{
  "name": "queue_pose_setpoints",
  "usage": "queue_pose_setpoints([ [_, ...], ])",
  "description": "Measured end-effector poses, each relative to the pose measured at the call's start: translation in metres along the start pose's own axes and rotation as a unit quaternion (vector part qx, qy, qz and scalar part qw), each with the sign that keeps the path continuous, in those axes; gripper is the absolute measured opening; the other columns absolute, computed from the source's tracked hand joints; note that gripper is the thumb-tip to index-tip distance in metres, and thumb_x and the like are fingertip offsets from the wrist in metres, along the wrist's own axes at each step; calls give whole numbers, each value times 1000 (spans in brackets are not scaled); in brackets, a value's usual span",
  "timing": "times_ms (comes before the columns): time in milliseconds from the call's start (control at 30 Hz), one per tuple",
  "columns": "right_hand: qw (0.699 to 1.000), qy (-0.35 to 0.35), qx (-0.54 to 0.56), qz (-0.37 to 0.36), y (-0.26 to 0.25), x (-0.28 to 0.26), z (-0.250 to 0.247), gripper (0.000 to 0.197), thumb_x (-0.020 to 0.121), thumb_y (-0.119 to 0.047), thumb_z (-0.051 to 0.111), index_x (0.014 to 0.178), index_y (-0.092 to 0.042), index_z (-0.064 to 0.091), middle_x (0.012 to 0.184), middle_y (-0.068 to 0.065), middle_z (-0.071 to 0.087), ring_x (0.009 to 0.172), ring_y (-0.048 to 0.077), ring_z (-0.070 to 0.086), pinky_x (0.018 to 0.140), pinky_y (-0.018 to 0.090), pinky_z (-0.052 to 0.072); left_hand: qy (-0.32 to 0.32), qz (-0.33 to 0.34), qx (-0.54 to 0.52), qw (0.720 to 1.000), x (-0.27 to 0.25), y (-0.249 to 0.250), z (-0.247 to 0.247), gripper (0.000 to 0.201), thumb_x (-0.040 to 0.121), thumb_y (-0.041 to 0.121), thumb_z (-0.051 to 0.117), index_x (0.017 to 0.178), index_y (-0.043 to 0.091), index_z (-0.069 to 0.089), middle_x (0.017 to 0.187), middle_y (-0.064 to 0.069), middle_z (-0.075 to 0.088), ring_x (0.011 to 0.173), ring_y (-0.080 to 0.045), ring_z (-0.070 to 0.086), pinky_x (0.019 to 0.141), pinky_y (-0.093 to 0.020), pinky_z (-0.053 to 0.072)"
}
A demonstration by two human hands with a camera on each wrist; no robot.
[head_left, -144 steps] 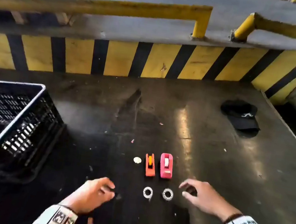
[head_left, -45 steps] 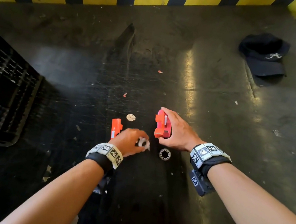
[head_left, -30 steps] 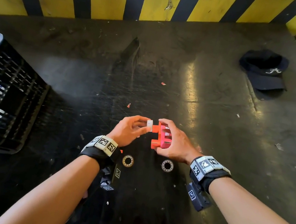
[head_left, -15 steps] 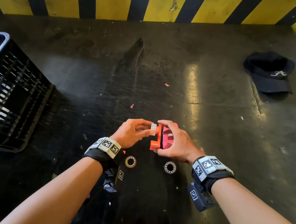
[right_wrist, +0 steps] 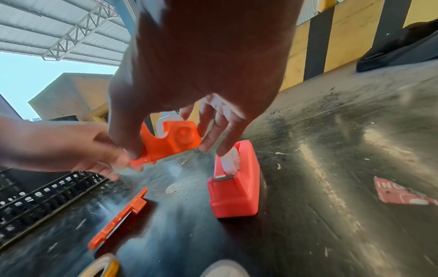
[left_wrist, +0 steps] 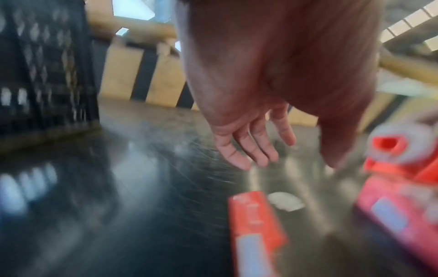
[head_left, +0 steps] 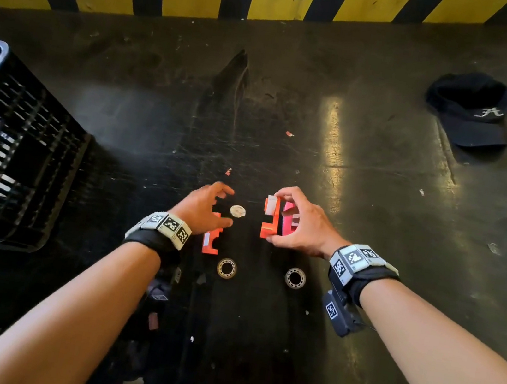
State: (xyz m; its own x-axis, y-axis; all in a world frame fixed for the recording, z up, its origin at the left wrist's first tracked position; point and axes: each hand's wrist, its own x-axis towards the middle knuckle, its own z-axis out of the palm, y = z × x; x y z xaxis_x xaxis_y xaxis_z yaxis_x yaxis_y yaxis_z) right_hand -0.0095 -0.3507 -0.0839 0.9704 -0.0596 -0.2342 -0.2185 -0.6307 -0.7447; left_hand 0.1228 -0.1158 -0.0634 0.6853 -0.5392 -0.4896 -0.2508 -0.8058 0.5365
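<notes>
The right grip point(head_left: 302, 229) is clamped on an orange dispenser half point(right_wrist: 173, 140), thumb at one end and fingers at the other. It holds the piece clear of the worktop point(head_left: 375, 211), toward the middle of the near edge. A pink tape dispenser point(right_wrist: 234, 187) stands just under those fingers. The left grip point(head_left: 201, 208) is spread apart and holds nothing, hovering over the other orange half point(head_left: 211, 241) beside a white disc point(head_left: 237, 211). A tape roll point(head_left: 227, 267) and a second roll point(head_left: 295, 277) lie closer to the near edge. A black crate point(head_left: 2, 152) sits at the left edge.
</notes>
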Motion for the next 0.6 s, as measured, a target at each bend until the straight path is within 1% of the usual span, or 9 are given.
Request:
queue_pose_setpoints([
  [33, 1000, -3, 1, 0, -1, 3, 0, 86, 64, -39, 95, 133, -34, 44, 130, -4, 59, 106, 21, 66, 94, 45, 58, -32, -15, 72, 997, 1, -9, -3, 92, 75, 35, 88, 152, 29, 38, 156, -7, 44, 142, -28, 46, 114, -44, 44],
  [100, 1000, -8, 1, -2, -3, 10, -1, 86, 64, -38, 95, 133, -33, 44, 130, -7, 58, 107, 20, 67, 92, 44, 58, -91, -31, 170, 981, 1, -23, -3, 123, 62, 43, 94, 160, 32, 21, 165, -6, 27, 150, -34, 33, 118, -57, 38],
  [133, 1000, -12, -2, -5, -4, 12, 0, 85, 64, -39, 95, 133, -34, 44, 129, -8, 57, 106, 18, 67, 91, 42, 57, -111, -32, 196, 974, 1, -27, 0, 133, 58, 46, 95, 162, 33, 14, 168, -5, 22, 152, -36, 30, 118, -61, 37],
  [200, 1000, -22, -3, -17, -7, 15, 2, 84, 65, -37, 94, 133, -33, 45, 129, -10, 55, 102, 13, 67, 86, 31, 51, -129, -26, 224, 966, 2, -33, 8, 142, 54, 45, 97, 163, 32, 7, 170, -4, 16, 153, -37, 26, 118, -65, 34],
  [300, 999, -28, -2, -21, -11, 16, 4, 83, 66, -36, 93, 134, -33, 45, 127, -13, 54, 91, -3, 62, 78, 17, 41, -114, -8, 243, 963, -1, -39, 21, 137, 57, 44, 96, 163, 29, 9, 169, -4, 19, 153, -36, 27, 117, -64, 35],
  [333, 999, -26, 2, -19, -11, 16, 5, 83, 66, -37, 94, 134, -33, 45, 127, -14, 55, 92, -4, 62, 78, 17, 40, -101, 1, 241, 965, -2, -41, 24, 132, 60, 44, 94, 162, 27, 12, 168, -4, 23, 151, -35, 30, 117, -62, 37],
  [433, 1000, -19, 19, -10, -9, 15, 6, 83, 65, -36, 95, 132, -34, 46, 129, -13, 56, 101, 6, 66, 80, 23, 46, -57, 13, 193, 979, -4, -45, 28, 115, 68, 46, 88, 159, 23, 22, 163, -5, 35, 146, -31, 38, 115, -54, 41],
  [533, 1000, -14, 26, -3, -6, 12, 4, 83, 65, -34, 96, 132, -33, 46, 128, -11, 57, 105, 11, 69, 86, 30, 54, -31, 15, 43, 999, -3, -36, 20, 107, 67, 45, 89, 156, 23, 33, 151, 1, 53, 142, -20, 47, 119, -46, 40],
  [600, 999, -9, 36, 4, -6, 11, 0, 82, 67, -31, 95, 133, -32, 46, 127, -10, 57, 105, 11, 68, 89, 33, 54, -48, 14, -105, 993, -1, -17, 8, 103, 67, 39, 91, 153, 24, 38, 141, 12, 60, 136, -9, 52, 119, -44, 41],
])
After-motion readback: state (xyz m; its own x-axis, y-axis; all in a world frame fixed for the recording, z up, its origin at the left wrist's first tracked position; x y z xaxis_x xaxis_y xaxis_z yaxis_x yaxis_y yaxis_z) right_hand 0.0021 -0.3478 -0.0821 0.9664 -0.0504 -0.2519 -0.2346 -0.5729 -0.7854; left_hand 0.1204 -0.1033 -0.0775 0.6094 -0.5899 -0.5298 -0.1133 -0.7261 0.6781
